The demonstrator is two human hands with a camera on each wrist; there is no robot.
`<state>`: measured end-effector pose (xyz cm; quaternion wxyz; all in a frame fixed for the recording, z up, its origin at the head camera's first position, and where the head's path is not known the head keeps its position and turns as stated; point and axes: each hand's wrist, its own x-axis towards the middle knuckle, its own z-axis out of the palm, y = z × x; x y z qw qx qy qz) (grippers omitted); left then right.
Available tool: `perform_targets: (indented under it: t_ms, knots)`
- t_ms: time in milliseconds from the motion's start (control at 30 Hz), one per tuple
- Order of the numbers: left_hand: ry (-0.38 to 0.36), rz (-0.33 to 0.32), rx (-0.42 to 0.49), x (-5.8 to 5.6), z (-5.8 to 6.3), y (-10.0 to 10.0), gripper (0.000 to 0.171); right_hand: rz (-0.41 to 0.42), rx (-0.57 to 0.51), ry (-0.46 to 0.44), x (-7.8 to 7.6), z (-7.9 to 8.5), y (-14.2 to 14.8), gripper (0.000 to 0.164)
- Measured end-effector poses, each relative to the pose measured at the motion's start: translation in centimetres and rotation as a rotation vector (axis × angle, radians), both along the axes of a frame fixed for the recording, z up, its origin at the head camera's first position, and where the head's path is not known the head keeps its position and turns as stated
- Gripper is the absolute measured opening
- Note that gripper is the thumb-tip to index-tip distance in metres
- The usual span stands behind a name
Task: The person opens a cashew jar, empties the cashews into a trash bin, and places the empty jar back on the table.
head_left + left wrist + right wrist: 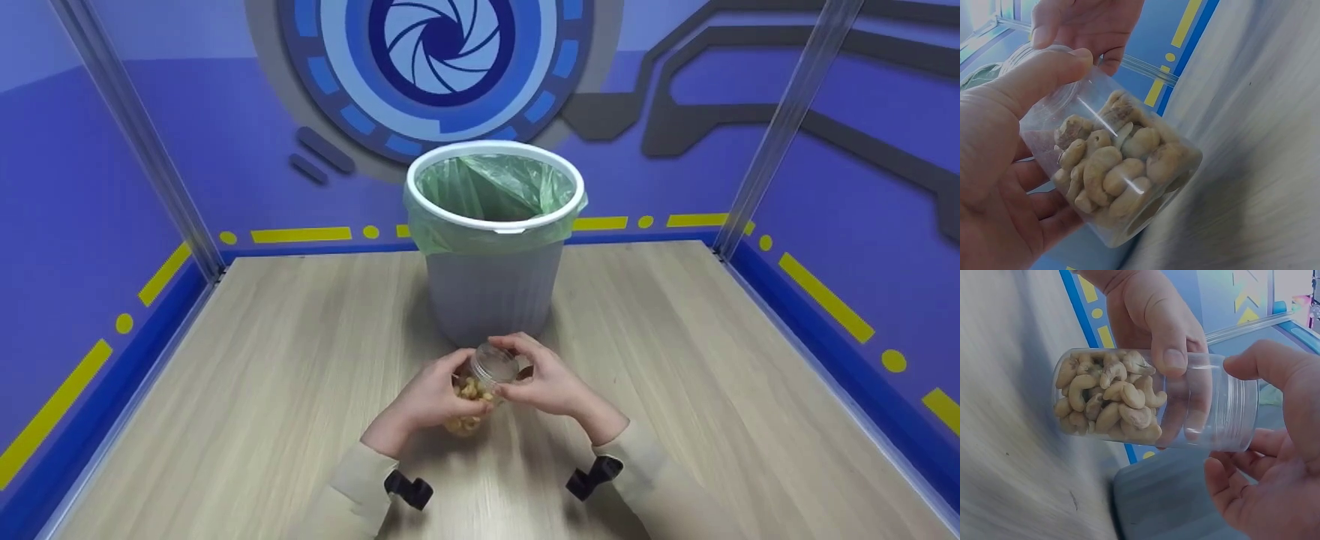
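Observation:
A clear jar (1176,185) partly filled with cashews (1106,396) is held tilted above the table, in front of the bin. My left hand (439,394) grips its body, the thumb on one side and the fingers around the other. At the upper end, the thumb and fingers of my right hand (551,382) hold the clear, ridged lid (495,364) by its edges. The lid sits at the jar's mouth; being transparent, it does not show whether it is loose. The nuts lie toward the jar's base.
Behind the hands stands a grey bin (491,292) with a white rim and a green plastic liner (450,238). The wood-grain table (300,337) is enclosed by blue printed panels (187,150) at the back and both sides, with metal posts at the corners.

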<state>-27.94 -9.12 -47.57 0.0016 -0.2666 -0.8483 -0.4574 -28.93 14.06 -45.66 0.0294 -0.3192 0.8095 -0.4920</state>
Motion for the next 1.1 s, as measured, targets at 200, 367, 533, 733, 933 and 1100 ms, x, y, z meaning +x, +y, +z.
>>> perform_targets:
  t_ms: [200,367,533,733,933,1100]
  knots:
    - [-0.013,0.005,0.009,0.01,-0.15,0.0,0.069,0.026,-0.006,-0.008,0.01,-0.18,0.09,0.069]
    - [-0.013,0.01,0.005,0.06,-0.12,-0.02,0.068,-0.053,0.027,-0.034,0.27,-0.24,-0.19,0.076]
    - [-0.031,0.015,-0.008,0.15,-0.01,-0.03,0.069,-0.145,0.042,-0.018,0.4,-0.34,-0.71,0.063]
    - [-0.028,0.021,-0.03,0.16,0.08,-0.01,0.069,-0.157,0.037,0.003,0.42,-0.36,-0.75,0.055]
    - [-0.024,0.029,-0.033,0.23,0.22,0.05,0.066,-0.129,0.032,0.012,0.37,-0.35,-0.54,0.056]
    - [-0.028,0.031,-0.039,0.22,0.23,0.09,0.065,-0.099,0.018,0.011,0.29,-0.42,-0.38,0.055]
